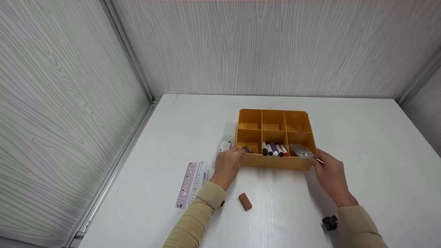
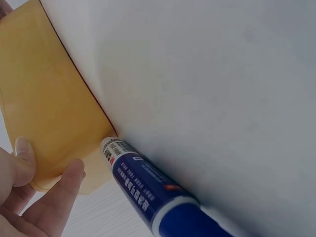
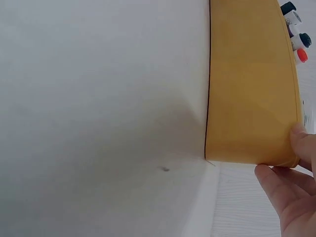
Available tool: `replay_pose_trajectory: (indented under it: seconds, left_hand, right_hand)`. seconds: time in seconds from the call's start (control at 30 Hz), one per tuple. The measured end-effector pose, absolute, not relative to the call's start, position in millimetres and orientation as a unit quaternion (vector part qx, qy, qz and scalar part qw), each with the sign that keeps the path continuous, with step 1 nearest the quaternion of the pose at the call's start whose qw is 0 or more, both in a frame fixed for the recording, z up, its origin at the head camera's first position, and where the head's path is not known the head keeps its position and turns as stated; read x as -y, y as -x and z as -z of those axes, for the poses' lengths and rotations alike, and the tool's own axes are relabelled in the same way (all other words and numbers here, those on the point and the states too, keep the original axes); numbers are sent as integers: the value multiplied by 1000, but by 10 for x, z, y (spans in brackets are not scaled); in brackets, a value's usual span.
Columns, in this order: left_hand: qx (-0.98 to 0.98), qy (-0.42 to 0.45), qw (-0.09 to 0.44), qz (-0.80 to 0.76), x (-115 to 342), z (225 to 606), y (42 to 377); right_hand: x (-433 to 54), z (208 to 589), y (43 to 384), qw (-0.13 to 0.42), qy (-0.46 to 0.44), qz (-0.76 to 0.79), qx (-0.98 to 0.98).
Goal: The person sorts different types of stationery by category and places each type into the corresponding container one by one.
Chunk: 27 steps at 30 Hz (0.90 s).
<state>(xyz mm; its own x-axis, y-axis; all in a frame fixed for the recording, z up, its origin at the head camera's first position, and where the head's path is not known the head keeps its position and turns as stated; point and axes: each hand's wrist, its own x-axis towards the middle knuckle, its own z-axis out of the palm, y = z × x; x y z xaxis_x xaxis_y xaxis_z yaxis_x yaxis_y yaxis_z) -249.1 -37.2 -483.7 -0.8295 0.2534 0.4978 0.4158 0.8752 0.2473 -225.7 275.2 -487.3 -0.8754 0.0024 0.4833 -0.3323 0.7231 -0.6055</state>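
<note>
Nearest lies a red-topped block [image 1: 245, 201], at seven o'clock from the yellow compartment box [image 1: 272, 162], with a pink ruler [image 1: 186, 186] at eight. Both are outside the box, and the step in hand looks to be steadying or shifting the box itself. The next move likely calls for both hands to work evenly, so the contents stay put.

The right hand [image 1: 330, 172], at four o'clock, pinches the near corner, thumb at the rim and fingers against the side. The left hand [image 1: 227, 165], at eight, grips the other near corner; a blue marker [image 2: 153, 182] shows close by, whether touching is unclear.

Farther in, the near row holds capped markers [image 1: 274, 149] at six o'clock and a clear case [image 1: 301, 151] around four. The far compartments sit towards twelve.
</note>
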Motion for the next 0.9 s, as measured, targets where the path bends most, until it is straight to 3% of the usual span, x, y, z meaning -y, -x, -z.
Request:
replay_pose_trajectory:
  seconds: [0.37, 0.53, 0.63, 0.9]
  left_hand:
    - [950, 194, 170, 176, 421, 4675, 2486]
    - [954, 200, 144, 172, 454, 4637, 2459]
    - [952, 209, 153, 166, 475, 4593, 2425]
    - [915, 262, 253, 174, 511, 4392, 2281]
  right_hand:
    - [-2749, 4914, 2286, 257, -87, -351, 896]
    - [-2747, 4927, 2267, 236, -75, -356, 901]
    - [-2748, 4933, 2266, 226, -69, -359, 903]
    - [-2756, 4895, 2260, 235, -73, -359, 900]
